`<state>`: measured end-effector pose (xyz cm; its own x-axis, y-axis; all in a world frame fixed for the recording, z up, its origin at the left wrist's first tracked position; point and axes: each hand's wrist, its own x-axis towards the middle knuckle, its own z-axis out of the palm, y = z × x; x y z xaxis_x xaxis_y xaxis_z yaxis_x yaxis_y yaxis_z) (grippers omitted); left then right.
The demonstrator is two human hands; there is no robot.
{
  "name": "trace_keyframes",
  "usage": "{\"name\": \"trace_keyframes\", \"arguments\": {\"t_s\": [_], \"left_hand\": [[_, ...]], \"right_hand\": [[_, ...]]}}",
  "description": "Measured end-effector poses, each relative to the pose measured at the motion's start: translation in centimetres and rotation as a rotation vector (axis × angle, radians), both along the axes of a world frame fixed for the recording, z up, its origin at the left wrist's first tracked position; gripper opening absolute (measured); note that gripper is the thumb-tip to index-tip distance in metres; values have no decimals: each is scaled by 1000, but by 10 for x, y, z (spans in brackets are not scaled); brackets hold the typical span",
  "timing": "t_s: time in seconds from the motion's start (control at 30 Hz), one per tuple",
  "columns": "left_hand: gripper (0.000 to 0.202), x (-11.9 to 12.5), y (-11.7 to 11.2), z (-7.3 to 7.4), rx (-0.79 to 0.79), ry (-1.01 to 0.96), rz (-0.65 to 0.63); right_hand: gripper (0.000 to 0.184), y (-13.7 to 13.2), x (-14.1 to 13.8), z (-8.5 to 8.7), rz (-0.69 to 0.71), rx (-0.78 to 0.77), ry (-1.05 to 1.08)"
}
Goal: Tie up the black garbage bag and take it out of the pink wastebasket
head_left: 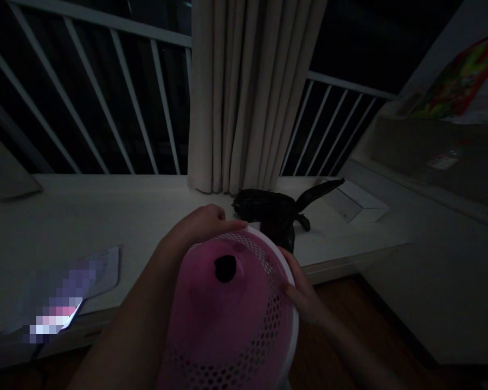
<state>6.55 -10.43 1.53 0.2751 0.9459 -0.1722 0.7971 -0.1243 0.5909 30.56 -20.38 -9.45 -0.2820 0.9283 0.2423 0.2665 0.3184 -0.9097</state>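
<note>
A pink perforated plastic basket (pixel 272 325) with a pale rim is tilted so that its mouth faces me. Smooth pink material covers much of its inside, and a small black spot or object (pixel 225 268) shows against it; I cannot tell which. My left hand (pixel 203 222) is closed at the far rim, thumb stretched along the edge. On the right side, my right hand (pixel 301 290) grips the rim, with the fingers partly hidden by the basket wall. Just beyond the rim, a tied black plastic bag (pixel 268 206) rests on the white ledge (pixel 154 208).
A lit phone-like screen (pixel 74 314), partly pixelated, is at the ledge's left front. A pale box (pixel 355 200) stands behind the bag on the right. Beige curtains (pixel 248 92) hang before white railings (pixel 126 81). Dark wooden floor (pixel 350 309) shows below right.
</note>
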Motion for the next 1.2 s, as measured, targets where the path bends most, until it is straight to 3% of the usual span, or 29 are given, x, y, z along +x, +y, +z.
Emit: {"name": "trace_keyframes", "arguments": {"t_s": [0.37, 0.73, 1.2], "left_hand": [[64, 2, 8, 5, -18, 40, -18], [66, -5, 11, 3, -54, 16, -14], [66, 3, 18, 6, -62, 48, -42]], "right_hand": [[73, 5, 3, -2, 32, -151, 115], [55, 25, -16, 16, -6, -220, 293], [63, 27, -14, -1, -18, -367, 505]]}}
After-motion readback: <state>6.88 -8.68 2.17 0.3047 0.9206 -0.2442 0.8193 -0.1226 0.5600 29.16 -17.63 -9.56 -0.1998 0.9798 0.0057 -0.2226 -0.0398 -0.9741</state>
